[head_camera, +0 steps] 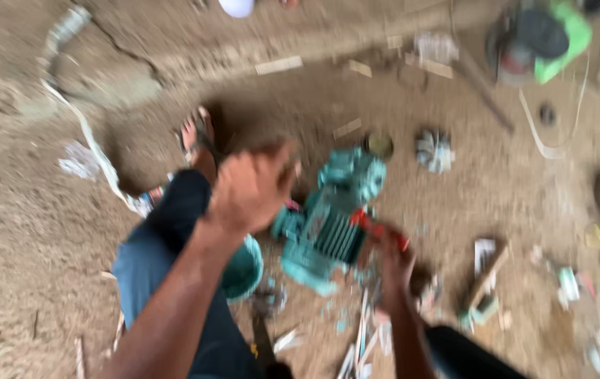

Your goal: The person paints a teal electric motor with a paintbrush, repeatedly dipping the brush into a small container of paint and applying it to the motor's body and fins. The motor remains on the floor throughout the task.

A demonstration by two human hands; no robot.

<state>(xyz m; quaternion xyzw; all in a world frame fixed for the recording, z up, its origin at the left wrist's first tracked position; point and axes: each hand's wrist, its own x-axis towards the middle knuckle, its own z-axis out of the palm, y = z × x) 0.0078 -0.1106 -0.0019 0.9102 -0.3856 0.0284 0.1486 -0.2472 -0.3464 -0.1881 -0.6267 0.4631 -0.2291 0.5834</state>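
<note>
Two hands work over a teal motor (pixel 328 231) on the dirt floor (pixel 26 231). Its long axis runs diagonally between them. The right hand (pixel 392 270), touching it, grips a red tool (pixel 377 228); the left hand (pixel 251 186) hovers curled and empty, just left.

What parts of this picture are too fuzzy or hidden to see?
- Head view, right hand: blur hides how it grips the red tool.
- Left hand: blurred; holding anything is unclear.
- Teal motor: blurred, its near-left side behind the left hand.
- Green and black thing: blurred, top corner, kind unclear.

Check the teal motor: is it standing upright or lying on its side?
On its side: the teal motor lies on the dirt floor, its fins facing up. Blur hides finer detail.
</note>
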